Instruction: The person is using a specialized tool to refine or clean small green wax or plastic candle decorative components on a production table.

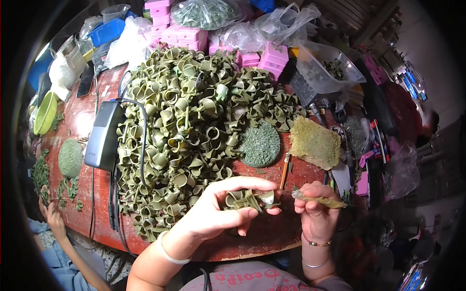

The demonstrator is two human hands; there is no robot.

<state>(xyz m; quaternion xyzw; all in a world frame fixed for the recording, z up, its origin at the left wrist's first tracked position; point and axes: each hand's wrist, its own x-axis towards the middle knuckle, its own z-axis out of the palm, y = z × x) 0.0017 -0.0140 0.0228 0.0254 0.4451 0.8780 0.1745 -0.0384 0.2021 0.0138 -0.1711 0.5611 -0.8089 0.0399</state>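
Observation:
My left hand (233, 207), with a pale bangle at the wrist, holds a small cluster of olive-green cup-shaped pieces (251, 200) above the table's front edge. To its right, my right hand (316, 203) pinches a slim yellowish tool or wrapped stick (322, 200) whose exact kind I cannot tell; the two hands are apart. A large heap of similar green pieces (182, 120) covers the table beyond and left of my left hand. Behind my hands lie a round green textured pad (260, 143), a yellow-green sponge-like block (316, 142) and an upright-pointing orange brush or pencil (284, 171).
A grey power unit (103, 136) with black cables lies left of the heap. Pink blocks (273, 58), plastic bags (207, 12) and a clear bin (327, 67) line the back. Another person's hand (54, 218) is at the far left, by green sprigs (40, 172).

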